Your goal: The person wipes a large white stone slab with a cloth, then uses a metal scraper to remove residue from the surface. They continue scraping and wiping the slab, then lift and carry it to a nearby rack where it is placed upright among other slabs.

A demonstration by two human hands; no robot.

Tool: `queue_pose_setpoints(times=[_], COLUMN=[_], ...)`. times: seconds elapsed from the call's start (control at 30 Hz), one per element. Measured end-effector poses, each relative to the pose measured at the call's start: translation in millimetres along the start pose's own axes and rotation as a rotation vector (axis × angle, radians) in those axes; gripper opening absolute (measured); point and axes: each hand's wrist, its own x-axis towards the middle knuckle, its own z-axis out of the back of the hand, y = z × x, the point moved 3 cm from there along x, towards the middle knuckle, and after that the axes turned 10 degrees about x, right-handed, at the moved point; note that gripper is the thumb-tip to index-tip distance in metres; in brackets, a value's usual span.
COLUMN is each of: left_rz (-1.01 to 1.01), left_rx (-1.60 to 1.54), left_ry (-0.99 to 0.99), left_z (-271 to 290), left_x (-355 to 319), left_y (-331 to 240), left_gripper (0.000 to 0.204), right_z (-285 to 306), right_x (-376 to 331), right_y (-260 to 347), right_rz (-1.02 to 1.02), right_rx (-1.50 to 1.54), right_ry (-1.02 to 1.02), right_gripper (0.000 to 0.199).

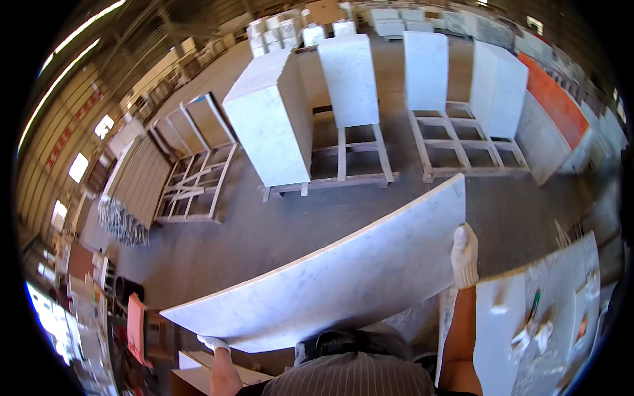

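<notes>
A long white marble slab (343, 277) with faint grey veins is held up in front of my body, tilted so that its right end is higher. My right hand (465, 251), in a white knitted glove, grips the slab's right edge with the thumb on the near face. At the lower left, my left hand (214, 343), gloved too, holds the slab's bottom edge near its left corner; most of those fingers are hidden behind the slab.
Ahead, stacked marble slabs (267, 125) stand on a wooden pallet (343, 181), with another pallet (462, 142) to the right. A metal rack (198, 171) is at left. Beside my right arm lies a worktable (489, 317) with tools and rags. A pink stool-like object (137, 330) stands lower left.
</notes>
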Motion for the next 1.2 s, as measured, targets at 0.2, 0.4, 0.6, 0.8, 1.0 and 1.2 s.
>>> queue_pose_setpoints(times=[0.2, 0.4, 0.6, 0.8, 1.0, 1.2], left_rz=[-0.002, 0.026, 0.162, 0.15, 0.199, 0.116], left_rx=[-0.032, 0.127, -0.021, 0.087, 0.146, 0.165], left_ry=[0.024, 0.106, 0.418, 0.737, 0.957, 0.894], left_z=[-26, -207, -398, -625, -791, -914], left_x=[5, -14, 70, 30, -40, -188], left_y=[-13, -39, -27, -43, -20, 0], left_gripper=[0.061, 0.057, 0.076, 0.08, 0.079, 0.083], right_z=[-38, -49, -25, 33, 110, 218], right_x=[84, 156, 215, 199, 162, 160], right_y=[-47, -87, -126, -155, -224, -293], right_rz=[-0.115, -0.281, -0.41, -0.578, -0.678, -0.541], right_rx=[0.017, 0.052, 0.084, -0.076, -0.11, -0.15], right_ry=[-0.024, -0.287, -0.656, -0.949, -1.128, -1.275], right_gripper=[0.075, 0.079, 0.08, 0.08, 0.07, 0.062])
